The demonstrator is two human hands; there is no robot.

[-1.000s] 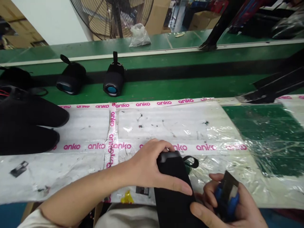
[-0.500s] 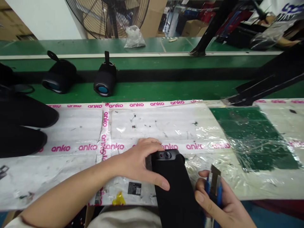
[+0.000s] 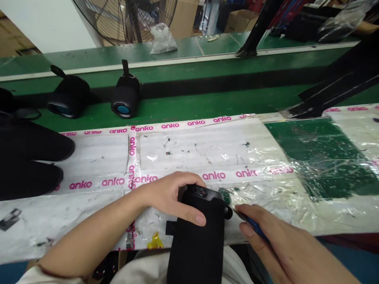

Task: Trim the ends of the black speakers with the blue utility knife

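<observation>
Upright at the table's front edge, tilted toward me, is a black fabric-covered speaker (image 3: 198,248) with ports in its top end panel. My left hand (image 3: 168,199) grips its upper left side, thumb across the front. A small black round tab (image 3: 227,212) sticks out at its upper right. My right hand (image 3: 275,240) is closed around a blue utility knife (image 3: 254,226), whose tip points at that tab; I cannot tell whether they touch. A black label (image 3: 171,227) lies partly hidden behind the speaker, near a yellow scrap (image 3: 155,240).
Two small black speakers (image 3: 125,94) with loops stand on the green conveyor (image 3: 177,106) behind. More black speakers (image 3: 32,157) lie at the left. Plastic and "anko" tape cover the table (image 3: 189,150). A black metal bracket (image 3: 334,86) rises at the right; a fan (image 3: 127,19) stands beyond.
The speaker has shifted left and turned more upright under my left hand. My right hand has rotated, bringing the knife's tip from pointing up to pointing left beside the tab.
</observation>
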